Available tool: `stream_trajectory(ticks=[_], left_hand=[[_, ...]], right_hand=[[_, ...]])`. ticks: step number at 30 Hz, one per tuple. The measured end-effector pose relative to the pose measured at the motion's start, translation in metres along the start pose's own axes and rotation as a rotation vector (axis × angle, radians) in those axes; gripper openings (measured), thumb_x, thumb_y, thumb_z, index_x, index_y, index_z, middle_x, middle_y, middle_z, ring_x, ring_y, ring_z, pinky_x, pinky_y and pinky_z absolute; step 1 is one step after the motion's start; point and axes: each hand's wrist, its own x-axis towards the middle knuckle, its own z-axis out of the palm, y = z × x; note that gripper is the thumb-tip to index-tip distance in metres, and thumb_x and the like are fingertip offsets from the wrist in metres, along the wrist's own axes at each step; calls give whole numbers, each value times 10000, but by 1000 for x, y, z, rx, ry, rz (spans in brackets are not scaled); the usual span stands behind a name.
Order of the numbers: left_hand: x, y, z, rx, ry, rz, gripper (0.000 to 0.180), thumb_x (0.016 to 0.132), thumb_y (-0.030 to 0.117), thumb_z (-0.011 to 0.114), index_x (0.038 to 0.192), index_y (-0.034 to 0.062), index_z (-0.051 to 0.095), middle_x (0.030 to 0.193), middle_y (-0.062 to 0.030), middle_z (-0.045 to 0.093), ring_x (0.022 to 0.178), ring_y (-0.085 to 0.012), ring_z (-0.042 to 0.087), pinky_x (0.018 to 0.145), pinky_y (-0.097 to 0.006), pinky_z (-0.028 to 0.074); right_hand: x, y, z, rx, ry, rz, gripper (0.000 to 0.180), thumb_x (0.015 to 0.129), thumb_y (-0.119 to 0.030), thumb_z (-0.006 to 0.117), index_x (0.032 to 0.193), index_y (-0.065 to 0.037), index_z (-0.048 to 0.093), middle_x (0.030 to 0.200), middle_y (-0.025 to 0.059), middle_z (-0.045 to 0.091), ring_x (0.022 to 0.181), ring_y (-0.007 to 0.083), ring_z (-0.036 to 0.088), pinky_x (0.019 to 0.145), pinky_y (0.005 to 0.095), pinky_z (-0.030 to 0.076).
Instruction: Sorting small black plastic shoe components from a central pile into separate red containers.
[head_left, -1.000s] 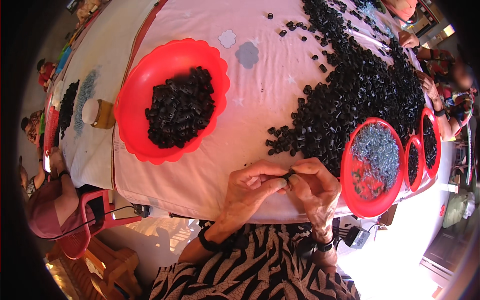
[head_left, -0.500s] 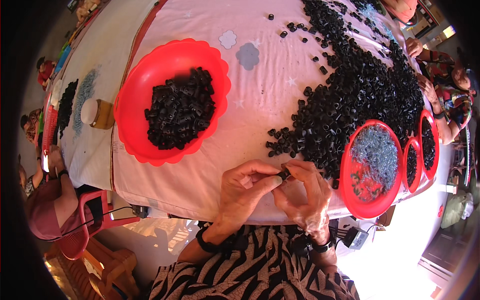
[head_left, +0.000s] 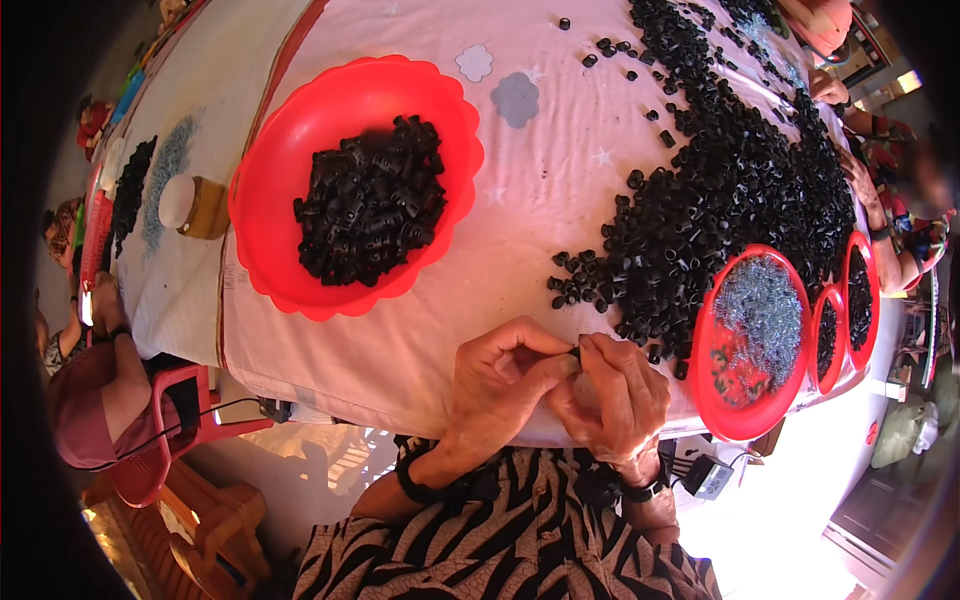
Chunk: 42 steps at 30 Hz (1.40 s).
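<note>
Close to the table's near edge, my left hand (head_left: 505, 385) and my right hand (head_left: 615, 395) meet fingertip to fingertip. Between them they pinch a small black plastic part (head_left: 574, 353), mostly covered by the fingers. Just beyond my right hand spreads a big heap of small black plastic rings (head_left: 690, 225). A red scalloped bowl (head_left: 270, 195) to the left holds a pile of black assembled-looking plastic pieces (head_left: 370, 205). Right of my right hand, a red oval tray (head_left: 708, 400) contains small clear-bluish pieces (head_left: 758, 315) and a few dark bits.
Two smaller red trays (head_left: 822, 378) of black parts stand at the far right. A jar with a white lid (head_left: 178, 201) is left of the bowl. People sit along both sides, one person's arm (head_left: 118, 370) at left. A red plastic chair (head_left: 150, 470) stands lower left.
The view has shifted slightly, so table items appear a little to the right. My fingers have closed further over the small black part, which now shows less.
</note>
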Motion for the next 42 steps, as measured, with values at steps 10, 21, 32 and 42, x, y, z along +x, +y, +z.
stream_trajectory(ticks=[10,21,32,42], left_hand=[[1,-1,-2,15,53,-5,97,877,-97,633,967,-60,640,907,-73,651,845,-111,629,763,-236,514],[13,46,-33,544,333,699,193,831,-121,653,999,-27,663,1037,-95,655,865,-132,634,759,-243,514],[16,61,-30,431,258,533,241,861,-123,620,1089,-46,646,1072,-103,631,958,-157,644,856,-276,532],[27,7,13,496,-124,268,220,858,-135,605,1050,-40,653,1043,-89,643,934,-144,631,828,-263,527]], right_hand=[[-9,1,1,125,-66,193,452,685,-5,791,1092,31,598,1026,198,655,834,330,678,690,388,577],[-25,4,-8,191,60,351,264,756,13,735,991,-8,616,970,159,680,695,230,674,624,329,554],[-22,7,-10,200,183,397,229,737,123,668,928,4,622,900,167,689,747,296,683,682,338,547],[-20,6,-11,225,118,381,204,745,124,662,917,23,615,885,171,679,709,297,681,619,338,543]])
